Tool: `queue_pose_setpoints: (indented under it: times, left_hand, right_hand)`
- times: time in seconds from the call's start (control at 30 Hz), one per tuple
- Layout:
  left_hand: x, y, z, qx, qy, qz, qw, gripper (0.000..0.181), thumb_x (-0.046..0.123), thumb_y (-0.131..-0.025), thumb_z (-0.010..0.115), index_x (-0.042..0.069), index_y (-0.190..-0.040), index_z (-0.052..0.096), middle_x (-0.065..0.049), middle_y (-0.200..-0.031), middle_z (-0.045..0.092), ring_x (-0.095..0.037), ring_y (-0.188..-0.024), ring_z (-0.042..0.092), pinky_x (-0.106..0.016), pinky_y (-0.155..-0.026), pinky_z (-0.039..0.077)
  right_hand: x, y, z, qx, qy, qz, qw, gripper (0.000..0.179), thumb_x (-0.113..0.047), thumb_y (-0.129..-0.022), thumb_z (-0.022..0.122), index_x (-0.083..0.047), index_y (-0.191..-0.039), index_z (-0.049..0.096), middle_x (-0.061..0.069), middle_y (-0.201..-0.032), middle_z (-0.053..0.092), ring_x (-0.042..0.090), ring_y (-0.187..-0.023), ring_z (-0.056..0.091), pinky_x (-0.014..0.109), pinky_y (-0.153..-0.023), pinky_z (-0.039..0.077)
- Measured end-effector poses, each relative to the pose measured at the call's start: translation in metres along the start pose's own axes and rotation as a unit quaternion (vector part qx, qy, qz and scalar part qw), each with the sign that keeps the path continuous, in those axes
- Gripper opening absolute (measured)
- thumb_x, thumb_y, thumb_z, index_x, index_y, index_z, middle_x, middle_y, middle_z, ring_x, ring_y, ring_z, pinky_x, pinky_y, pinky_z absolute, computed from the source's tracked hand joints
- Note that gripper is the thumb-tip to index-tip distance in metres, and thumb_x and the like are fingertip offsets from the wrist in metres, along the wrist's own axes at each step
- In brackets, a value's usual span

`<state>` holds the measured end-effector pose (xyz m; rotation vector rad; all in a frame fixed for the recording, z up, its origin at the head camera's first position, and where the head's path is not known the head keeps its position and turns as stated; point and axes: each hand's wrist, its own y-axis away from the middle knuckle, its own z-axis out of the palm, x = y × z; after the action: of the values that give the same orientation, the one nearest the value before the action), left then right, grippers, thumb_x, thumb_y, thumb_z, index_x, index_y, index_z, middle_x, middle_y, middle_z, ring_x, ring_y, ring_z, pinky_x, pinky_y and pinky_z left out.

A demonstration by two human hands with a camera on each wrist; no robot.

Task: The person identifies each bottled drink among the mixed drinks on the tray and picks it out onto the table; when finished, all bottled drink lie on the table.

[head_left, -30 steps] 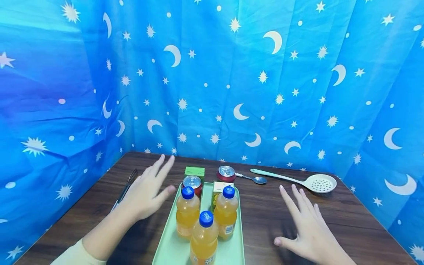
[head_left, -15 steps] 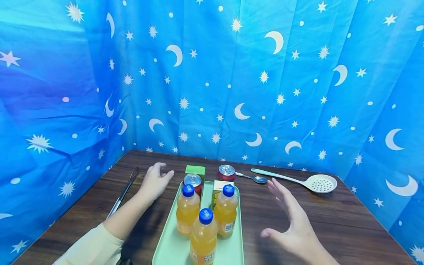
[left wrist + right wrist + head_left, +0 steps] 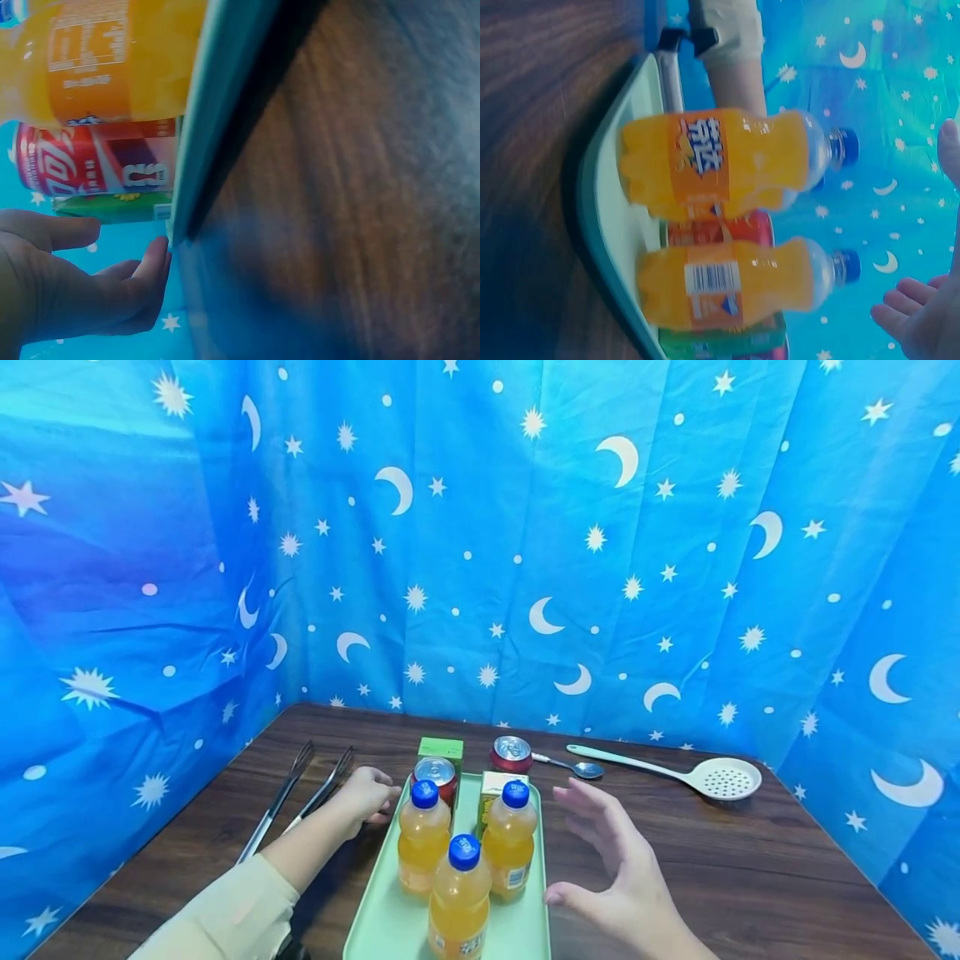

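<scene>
The green tray stands in the middle of the table, near the person, and carries three orange bottles, two red cans and two green cartons. The left hand has its fingers curled at the far left corner of the tray; if it already grips the rim, I cannot tell. The right hand hovers open beside the right rim and holds nothing. I judge the loaded tray is heavy, stiff and top-heavy, so the tall bottles may tip; it is best held by both long rims and kept level.
</scene>
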<state>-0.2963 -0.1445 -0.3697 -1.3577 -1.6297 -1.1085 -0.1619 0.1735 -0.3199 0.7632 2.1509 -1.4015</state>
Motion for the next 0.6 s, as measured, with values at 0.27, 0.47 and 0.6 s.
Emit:
queue_pose_setpoints:
  times: [0.27,0.47,0.6]
  left_hand:
    - [-0.008,-0.004,0.005,-0.023,-0.003,-0.029,0.9993,0.033,0.004,-0.091,0.056,-0.013,-0.118,0.047,-0.025,-0.112,0.054,-0.031,-0.093,0.059,-0.039,-0.069,0.055]
    - [-0.012,-0.008,0.007,-0.022,-0.012,-0.040,0.9989,0.025,0.003,-0.089,0.057,-0.011,-0.109,0.051,-0.021,-0.105,0.055,-0.027,-0.087,0.060,-0.038,-0.065,0.055]
    - [-0.016,-0.010,0.009,-0.018,-0.011,-0.039,0.9990,0.020,0.001,-0.088,0.058,-0.011,-0.103,0.053,-0.020,-0.102,0.056,-0.026,-0.084,0.060,-0.038,-0.064,0.055]
  right_hand:
    - [-0.007,0.002,0.013,-0.008,-0.003,0.042,0.9991,0.079,-0.005,-0.070,0.081,-0.016,-0.137,0.041,0.006,-0.131,0.052,0.019,-0.119,0.050,0.029,-0.091,0.046]
    - [-0.012,0.003,0.027,-0.001,-0.025,0.088,0.9958,0.069,-0.010,-0.072,0.080,-0.012,-0.132,0.047,0.003,-0.128,0.055,0.019,-0.117,0.052,0.028,-0.090,0.046]
    - [-0.013,0.004,0.037,0.000,-0.040,0.137,0.9898,0.066,-0.016,-0.073,0.081,-0.014,-0.131,0.049,-0.001,-0.128,0.056,0.014,-0.117,0.052,0.033,-0.093,0.045]
